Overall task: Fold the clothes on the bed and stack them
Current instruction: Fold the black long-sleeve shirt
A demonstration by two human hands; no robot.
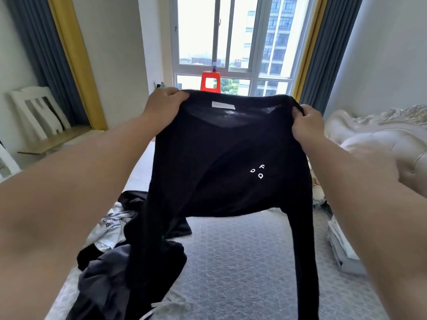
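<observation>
A black long-sleeved top [227, 162] hangs in the air in front of the person, held up by its two shoulders over the bed [242, 262]. The left hand [165, 103] pinches the left shoulder seam, fingers curled over the upper edge of the cloth; the right hand [306, 122] pinches the right shoulder the same way, its grip closed on a small bunch of fabric. Both arms are stretched forward, so the top is spread flat between them. A white label [223, 105] shows inside the neckline, and small white letters [257, 172] sit on the chest toward the right side. The two sleeves dangle down: the right one hangs free to the bottom of the view, while the left one drops onto a heap of unfolded clothes [108, 262] (dark grey, black and white pieces, tangled together) lying on the left part of the bed. At the right edge of the bed sits a stack of folded clothes [344, 248], pale and grey. The grey patterned bedcover between heap and stack is bare. Beyond the top stands a red stool [209, 83] before the window [242, 35], and white chair parts [37, 109] lean against the wall at left.
</observation>
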